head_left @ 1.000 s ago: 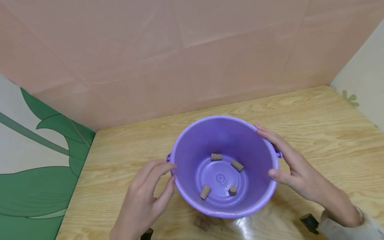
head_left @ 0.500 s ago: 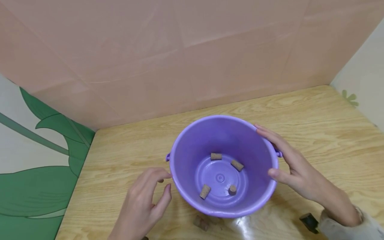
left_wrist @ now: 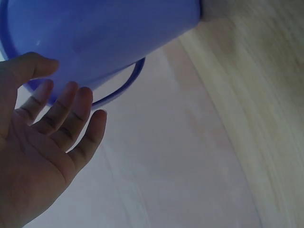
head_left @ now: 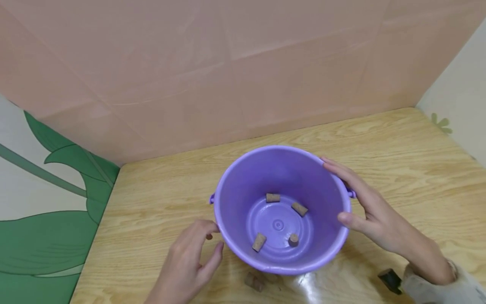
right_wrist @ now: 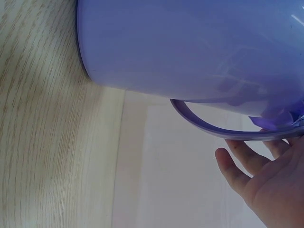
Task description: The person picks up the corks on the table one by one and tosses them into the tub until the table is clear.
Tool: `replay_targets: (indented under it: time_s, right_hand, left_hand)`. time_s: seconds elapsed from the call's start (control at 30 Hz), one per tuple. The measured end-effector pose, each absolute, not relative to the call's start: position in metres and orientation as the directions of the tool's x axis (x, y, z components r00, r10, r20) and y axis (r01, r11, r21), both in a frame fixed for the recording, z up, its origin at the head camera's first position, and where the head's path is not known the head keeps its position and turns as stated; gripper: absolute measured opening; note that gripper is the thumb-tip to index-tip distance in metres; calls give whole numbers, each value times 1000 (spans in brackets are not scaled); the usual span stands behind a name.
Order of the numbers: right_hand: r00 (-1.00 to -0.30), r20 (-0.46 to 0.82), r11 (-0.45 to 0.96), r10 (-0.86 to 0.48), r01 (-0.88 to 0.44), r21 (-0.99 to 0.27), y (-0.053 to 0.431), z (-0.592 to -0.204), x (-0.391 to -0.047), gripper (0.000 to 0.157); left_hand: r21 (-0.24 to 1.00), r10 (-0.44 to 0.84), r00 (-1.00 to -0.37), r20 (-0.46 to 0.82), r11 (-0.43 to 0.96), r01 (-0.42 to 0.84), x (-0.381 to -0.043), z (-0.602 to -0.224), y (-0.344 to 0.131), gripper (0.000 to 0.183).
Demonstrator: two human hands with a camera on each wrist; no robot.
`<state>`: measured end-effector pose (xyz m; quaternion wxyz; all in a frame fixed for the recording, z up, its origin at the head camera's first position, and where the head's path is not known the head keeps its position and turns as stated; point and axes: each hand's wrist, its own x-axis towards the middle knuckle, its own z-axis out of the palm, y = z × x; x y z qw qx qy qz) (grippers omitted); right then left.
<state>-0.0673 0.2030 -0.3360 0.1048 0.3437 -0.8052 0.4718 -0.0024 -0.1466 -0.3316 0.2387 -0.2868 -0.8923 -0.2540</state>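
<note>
A purple bucket stands upright on the table, its mouth facing up. Several small corks, among them one cork near the front, lie scattered on its floor. My right hand holds the bucket's right rim, thumb over the edge and fingers along the outside. In the right wrist view, the purple handle hangs by those fingers. To the left, my left hand has loosely bent fingers, with fingertips right at the outer wall just below the rim. The left wrist view shows its palm holding nothing.
Another cork lies on the wooden table in front of the bucket. Behind the table rises a pink covered wall. A dark object sits beside the right sleeve. Green leaf pictures cover the left side.
My left hand has come off the bucket's left rim and slid slightly down along its outside. The right hand, the bucket and the corks stay nearly still.
</note>
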Motion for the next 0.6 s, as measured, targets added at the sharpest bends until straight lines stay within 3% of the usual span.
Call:
replay_targets:
  time_s: [0.6]
  right_hand:
    - [-723,506,285,-471,-668,-688,203,-335,-67,72]
  left_hand:
    - [247,507,-761,405,741,625,4,-375,-141,48]
